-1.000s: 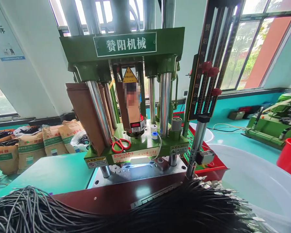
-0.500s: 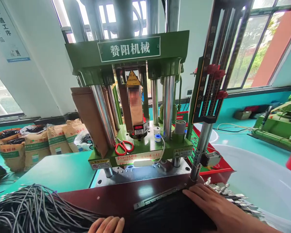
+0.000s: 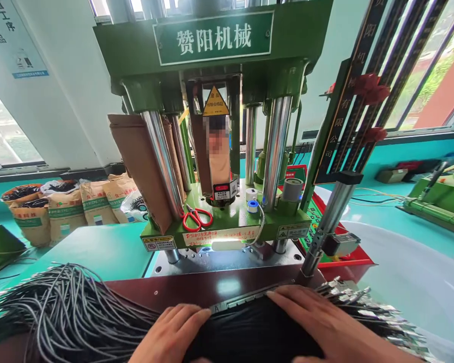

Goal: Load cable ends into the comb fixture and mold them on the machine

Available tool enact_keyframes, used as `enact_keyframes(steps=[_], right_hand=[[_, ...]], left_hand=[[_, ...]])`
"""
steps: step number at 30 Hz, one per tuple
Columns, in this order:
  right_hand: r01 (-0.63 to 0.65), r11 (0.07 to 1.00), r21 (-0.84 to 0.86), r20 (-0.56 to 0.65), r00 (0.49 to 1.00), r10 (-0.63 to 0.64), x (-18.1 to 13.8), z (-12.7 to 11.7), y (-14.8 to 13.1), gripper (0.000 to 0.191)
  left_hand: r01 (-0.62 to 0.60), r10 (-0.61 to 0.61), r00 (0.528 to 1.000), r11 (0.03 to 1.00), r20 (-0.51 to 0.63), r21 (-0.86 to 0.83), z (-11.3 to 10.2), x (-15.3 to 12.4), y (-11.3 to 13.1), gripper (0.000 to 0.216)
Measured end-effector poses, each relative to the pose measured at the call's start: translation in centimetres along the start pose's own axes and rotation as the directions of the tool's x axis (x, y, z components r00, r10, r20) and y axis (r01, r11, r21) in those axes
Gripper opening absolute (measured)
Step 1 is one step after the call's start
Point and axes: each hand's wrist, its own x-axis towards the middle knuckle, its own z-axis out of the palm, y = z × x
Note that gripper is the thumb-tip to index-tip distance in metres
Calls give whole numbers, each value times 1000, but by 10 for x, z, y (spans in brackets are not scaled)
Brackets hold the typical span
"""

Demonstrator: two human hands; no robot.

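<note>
A wide layer of black cables (image 3: pixel 249 327) lies on the dark red table in front of me, along a metal strip (image 3: pixel 245 301) marked with an A. On its left end rests my left hand (image 3: pixel 174 325), fingers stretched out together and tips beside the strip. My right hand (image 3: pixel 314 317) lies over the right end, fingers extended across the cables. Both thumbs show only partly at the bottom edge. Loose grey-looking cables (image 3: pixel 79 312) fan out at left; silvery connector ends (image 3: pixel 386 312) stick out at right.
A green press (image 3: pixel 215 222) stands ahead, with red-handled scissors (image 3: pixel 197 219), a blue-and-white tape roll (image 3: pixel 252 205) and cardboard (image 3: pixel 136 171) on it. A person is reflected in its centre. Right are a red tray (image 3: pixel 348 257) and a large white tub (image 3: pixel 412 272); sacks (image 3: pixel 68 209) stand at left.
My left hand has moved up and right onto the cable layer. My right hand has shifted slightly left. The camera view has tilted down and come closer to the press.
</note>
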Motion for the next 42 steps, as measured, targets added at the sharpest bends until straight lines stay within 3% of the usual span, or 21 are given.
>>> enact_keyframes(steps=[3,7,9,14,18,24,30,37,42], right_hand=[[105,993,58,44,993,-108,16,-10,-41,70],[211,968,134,-58,977,-205,30,-7,-45,49],[238,952,193,-108,969,-220,31,-5,-38,39],[217,929,300,-137,974,-183,34,-6,-35,34],[243,926,290,-200,961,-190,40,-7,-41,16],[296,936,193,-284,930,-235,34,-12,-51,28],[231,967,106,-116,969,-219,34,-9,-50,8],[174,950,258,-112,982,-150,37,-5,-50,10],[184,955,231,-122,980,-159,36,-7,-55,13]], left_hand=[[216,-153,965,924,213,-317,-9,33,17,30],[228,-114,957,863,266,-452,-20,59,18,7],[242,-102,951,833,292,-498,-21,62,11,9],[352,-62,894,708,443,-612,-16,64,-4,22],[301,-11,912,699,411,-649,-10,64,-8,24],[253,-31,937,747,349,-614,-6,57,-9,27],[189,15,946,786,324,-588,-5,56,-12,26],[289,-14,909,743,417,-604,-4,57,-13,28],[321,-60,915,711,400,-626,-6,57,-11,23]])
